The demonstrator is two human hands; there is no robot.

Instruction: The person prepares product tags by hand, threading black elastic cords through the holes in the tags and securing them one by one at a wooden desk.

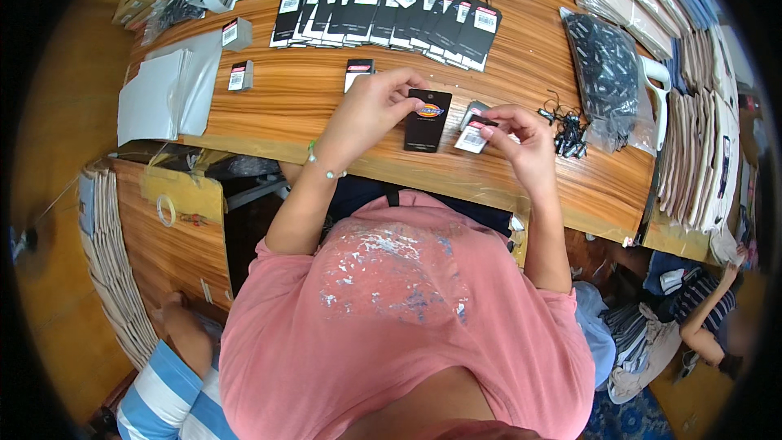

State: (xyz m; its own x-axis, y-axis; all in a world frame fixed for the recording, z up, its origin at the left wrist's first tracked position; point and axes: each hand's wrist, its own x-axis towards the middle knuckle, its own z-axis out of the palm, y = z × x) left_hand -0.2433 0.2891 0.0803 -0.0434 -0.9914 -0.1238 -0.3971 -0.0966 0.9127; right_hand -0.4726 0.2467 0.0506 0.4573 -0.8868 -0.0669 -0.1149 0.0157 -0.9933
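Observation:
My left hand (368, 112) pinches the upper left edge of a black hang tag (425, 132) with a small coloured logo, held upright over the table's near edge. To its right, my right hand (526, 140) grips a small white barcode tag (472, 140) with a pink-red top between thumb and fingers. A greyish piece shows just behind that tag, partly hidden. Beyond my left hand lies a black card with a barcode label (358, 70), partly covered by the hand. Black strings with small clips (570, 132) sit in a bunch right of my right hand.
Overlapping strung black tags (391, 12) line the far side. Two small label stacks (236, 33) and white sheets (159, 96) lie left. Rightward are a bag of black clips (607, 65), a white-handled tool (656, 81) and folded garments (696, 147). Another person (709, 318) sits lower right.

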